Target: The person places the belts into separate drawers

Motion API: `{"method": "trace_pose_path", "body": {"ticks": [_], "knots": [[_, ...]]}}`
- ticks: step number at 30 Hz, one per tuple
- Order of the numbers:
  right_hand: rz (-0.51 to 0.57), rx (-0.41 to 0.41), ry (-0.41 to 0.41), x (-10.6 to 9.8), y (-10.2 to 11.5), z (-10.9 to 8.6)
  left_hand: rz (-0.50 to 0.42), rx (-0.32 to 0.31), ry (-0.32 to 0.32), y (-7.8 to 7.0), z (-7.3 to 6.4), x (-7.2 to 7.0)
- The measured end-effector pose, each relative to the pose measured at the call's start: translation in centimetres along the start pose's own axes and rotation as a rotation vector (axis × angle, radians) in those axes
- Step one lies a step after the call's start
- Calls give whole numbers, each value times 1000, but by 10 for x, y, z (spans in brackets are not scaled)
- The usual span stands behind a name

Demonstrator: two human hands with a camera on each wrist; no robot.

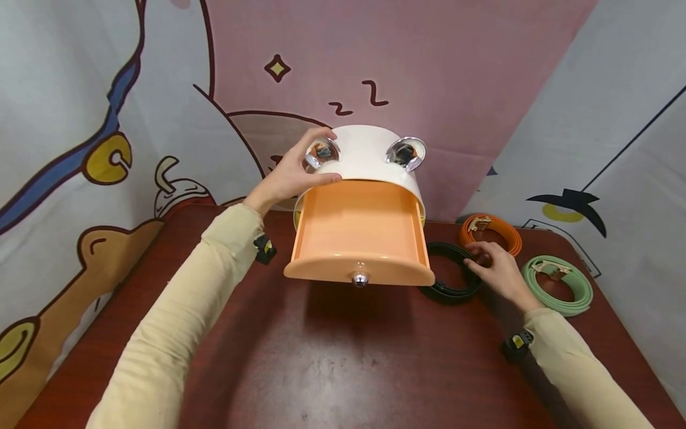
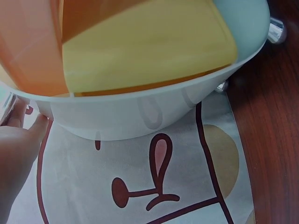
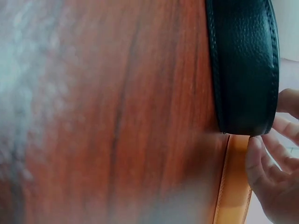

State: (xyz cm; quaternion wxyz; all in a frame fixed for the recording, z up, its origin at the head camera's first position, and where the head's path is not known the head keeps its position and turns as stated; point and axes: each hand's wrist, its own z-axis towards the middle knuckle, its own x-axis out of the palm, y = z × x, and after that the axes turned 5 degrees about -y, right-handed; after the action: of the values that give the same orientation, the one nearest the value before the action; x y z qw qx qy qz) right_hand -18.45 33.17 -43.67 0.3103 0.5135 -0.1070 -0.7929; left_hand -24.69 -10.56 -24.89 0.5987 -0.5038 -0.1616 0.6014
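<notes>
A white frog-like storage box with shiny silver eyes stands at the back of the table, its orange drawer pulled out by a silver knob. My left hand grips the box's upper left side around one eye, the thumb lying along the front rim. To the right of the box lies a coiled black belt. My right hand is at the right edge of that coil, thumb and fingers apart. In the right wrist view, the thumb tip is beside the black belt's edge.
A coiled orange belt lies behind my right hand, and a coiled green belt lies to its right, both with metal buckles. The dark red table stretches in front. A cartoon-printed cloth hangs close behind the box.
</notes>
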Motion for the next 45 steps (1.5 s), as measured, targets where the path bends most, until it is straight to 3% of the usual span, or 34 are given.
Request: {"method": "trace_pose_path", "body": {"ticks": [13, 18, 31, 45], "knots": [[116, 150, 145, -3, -2, -5, -15, 8, -1, 0, 0, 0], [171, 169, 171, -2, -5, -6, -19, 18, -1, 0, 0, -1], [164, 115, 108, 0, -7, -7, -1, -17, 4, -3, -1, -1], [117, 100, 59, 0, 0, -9, -13, -11, 2, -4, -2, 0]]}}
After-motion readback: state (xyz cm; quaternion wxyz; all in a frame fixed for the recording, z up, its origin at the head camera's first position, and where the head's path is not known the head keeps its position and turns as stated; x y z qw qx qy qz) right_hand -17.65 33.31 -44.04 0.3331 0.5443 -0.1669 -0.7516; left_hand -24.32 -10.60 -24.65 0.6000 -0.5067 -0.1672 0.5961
